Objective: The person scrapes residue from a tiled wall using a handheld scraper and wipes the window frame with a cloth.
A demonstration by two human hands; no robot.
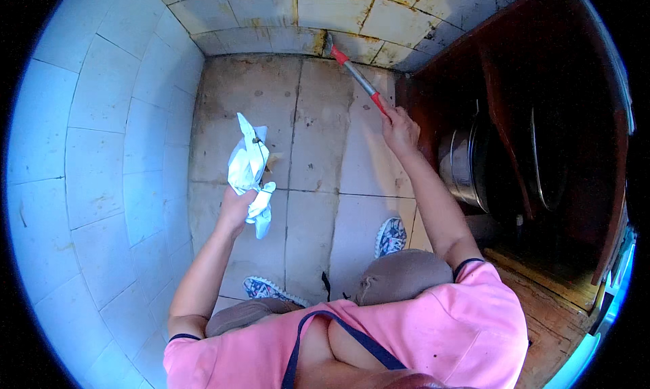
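Observation:
My right hand [402,131] grips the red lower end of a scraper [361,78] with a metal shaft. Its blade end meets the stained tiled wall [332,8] low down, just above the floor. In my left hand [236,206] is a crumpled white sheet [249,163], which looks like paper or thin plastic. Dark bits cling to one side of it, and a brownish piece [273,161] shows beside it. The sheet is over the tiled floor [317,150], left of the scraper.
White tiles [96,170] cover the wall on my left. To the right stands a dark wooden cabinet [487,79] with a metal pot [463,170] inside. My two patterned shoes [391,236] rest on the floor. Yellow-brown stains and dark grime mark the far wall's joints.

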